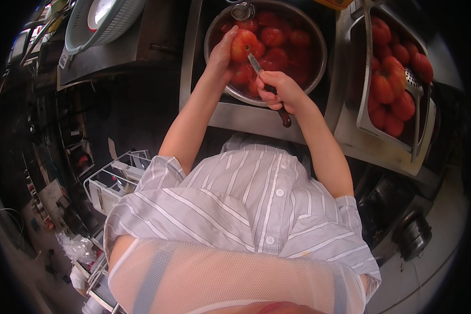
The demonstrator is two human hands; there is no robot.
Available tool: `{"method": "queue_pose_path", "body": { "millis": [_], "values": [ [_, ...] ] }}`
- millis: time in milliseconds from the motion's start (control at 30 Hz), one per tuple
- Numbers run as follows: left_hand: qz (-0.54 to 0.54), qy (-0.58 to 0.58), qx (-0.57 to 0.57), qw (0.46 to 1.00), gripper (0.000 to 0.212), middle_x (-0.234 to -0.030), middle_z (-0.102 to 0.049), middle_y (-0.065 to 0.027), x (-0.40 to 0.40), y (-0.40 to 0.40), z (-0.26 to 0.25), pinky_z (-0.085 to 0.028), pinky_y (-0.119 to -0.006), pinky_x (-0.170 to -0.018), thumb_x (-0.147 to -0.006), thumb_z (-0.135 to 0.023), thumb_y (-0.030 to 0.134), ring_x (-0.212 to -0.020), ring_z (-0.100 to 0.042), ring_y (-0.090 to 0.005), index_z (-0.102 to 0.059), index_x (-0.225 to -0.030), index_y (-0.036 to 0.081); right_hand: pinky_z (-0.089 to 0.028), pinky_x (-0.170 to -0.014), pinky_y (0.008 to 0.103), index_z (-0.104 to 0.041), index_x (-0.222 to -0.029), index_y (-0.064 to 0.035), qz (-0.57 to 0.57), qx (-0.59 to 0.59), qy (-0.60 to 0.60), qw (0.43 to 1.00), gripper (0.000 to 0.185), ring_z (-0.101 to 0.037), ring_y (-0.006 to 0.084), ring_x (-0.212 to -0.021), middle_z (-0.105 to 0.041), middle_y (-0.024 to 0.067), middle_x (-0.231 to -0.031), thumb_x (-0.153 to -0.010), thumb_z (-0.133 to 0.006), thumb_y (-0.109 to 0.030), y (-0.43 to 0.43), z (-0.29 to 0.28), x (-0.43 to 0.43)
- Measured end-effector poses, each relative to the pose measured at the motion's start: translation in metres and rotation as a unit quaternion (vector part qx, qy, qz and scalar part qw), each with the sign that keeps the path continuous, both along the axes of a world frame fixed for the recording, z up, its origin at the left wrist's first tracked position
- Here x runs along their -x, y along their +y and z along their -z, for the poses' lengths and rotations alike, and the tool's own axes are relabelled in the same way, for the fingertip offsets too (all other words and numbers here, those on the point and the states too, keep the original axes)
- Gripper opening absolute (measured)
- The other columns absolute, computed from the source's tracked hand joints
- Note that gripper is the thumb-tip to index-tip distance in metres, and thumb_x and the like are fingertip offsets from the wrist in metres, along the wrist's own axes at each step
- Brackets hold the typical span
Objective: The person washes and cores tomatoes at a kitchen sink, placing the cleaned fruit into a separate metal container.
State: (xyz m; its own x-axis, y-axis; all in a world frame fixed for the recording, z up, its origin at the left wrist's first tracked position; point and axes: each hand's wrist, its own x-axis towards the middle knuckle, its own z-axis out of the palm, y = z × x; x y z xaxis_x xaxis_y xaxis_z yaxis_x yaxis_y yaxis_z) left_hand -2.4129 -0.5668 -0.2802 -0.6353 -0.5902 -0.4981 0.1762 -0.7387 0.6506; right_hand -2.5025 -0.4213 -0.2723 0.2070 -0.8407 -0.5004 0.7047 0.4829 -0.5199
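My left hand (221, 55) holds a red tomato (243, 42) over a round metal basin (319, 72). The tomato's stem end, a small dark spot, faces my right hand (280, 91). That hand grips a knife (254, 62) by its dark riveted handle, and the blade tip is at the stem spot; whether it has gone into the flesh I cannot tell. Below, several tomatoes (273, 36) sit in reddish liquid in the basin. A metal faucet end (242, 11) hangs over the basin's far rim.
To the right, a rectangular metal pan (363, 106) holds several tomatoes (388, 78) and a slotted skimmer (418, 92). At the upper left, a pale plastic basket (102, 37) stands on a counter. A white wire rack (112, 174) is by my left side. A dark pot (414, 237) sits low on the right.
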Motion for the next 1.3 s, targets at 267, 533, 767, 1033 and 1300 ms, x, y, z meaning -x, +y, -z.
{"method": "queue_pose_path", "body": {
  "millis": [267,533,767,1033,1300],
  "values": [
    [0.037,-0.005,0.087,0.995,0.029,-0.098,-0.055,-0.0085,-0.005,0.003,0.013,-0.043,-0.033,-0.082,-0.084,-0.051,0.027,-0.092,-0.052,-0.0183,-0.047,-0.104,0.005,-0.016,-0.033,0.0189,-0.041,-0.073,-0.0106,-0.040,-0.006,0.050,0.998,0.025,-0.022,0.0036,-0.037,-0.033,-0.0036,-0.048,-0.090,-0.035,-0.028,0.003,0.000,0.009],
    [0.000,0.009,0.184,0.983,0.024,-0.100,-0.053,-0.0101,-0.006,0.009,0.017,-0.044,-0.031,-0.081,-0.086,-0.048,0.021,-0.090,-0.053,-0.0184,-0.045,-0.103,0.004,-0.017,-0.033,0.0175,-0.040,-0.073,-0.0109,0.022,0.016,-0.242,0.970,0.024,-0.020,0.0035,-0.037,-0.030,-0.0044,-0.048,-0.090,-0.032,-0.025,0.000,0.007,-0.007],
    [0.047,0.025,0.224,0.973,0.040,-0.107,-0.051,-0.0109,-0.022,0.007,0.012,-0.044,-0.034,-0.084,-0.086,-0.047,0.032,-0.096,-0.052,-0.0207,-0.040,-0.113,0.004,-0.016,-0.032,0.0172,-0.040,-0.072,-0.0111,0.017,0.009,-0.149,0.989,0.025,-0.020,0.0030,-0.036,-0.030,-0.0046,-0.048,-0.091,-0.033,-0.026,0.002,-0.005,-0.001],
    [0.062,-0.020,0.026,0.998,0.036,-0.099,-0.055,-0.0080,-0.013,-0.002,0.009,-0.044,-0.035,-0.081,-0.085,-0.049,0.035,-0.091,-0.053,-0.0192,-0.047,-0.106,0.006,-0.016,-0.032,0.0188,-0.042,-0.071,-0.0090,-0.032,-0.011,0.144,0.989,0.026,-0.022,0.0036,-0.036,-0.033,-0.0032,-0.047,-0.089,-0.037,-0.027,-0.003,0.000,-0.005],
    [-0.070,0.021,0.155,0.985,0.026,-0.091,-0.055,-0.0065,-0.001,0.017,0.026,-0.046,-0.027,-0.074,-0.086,-0.050,0.027,-0.081,-0.054,-0.0141,-0.047,-0.100,0.006,-0.017,-0.032,0.0187,-0.040,-0.074,-0.0100,0.070,-0.022,-0.207,0.976,0.024,-0.020,0.0040,-0.036,-0.031,-0.0035,-0.048,-0.091,-0.032,-0.025,-0.007,0.008,-0.019]
  ]
}}
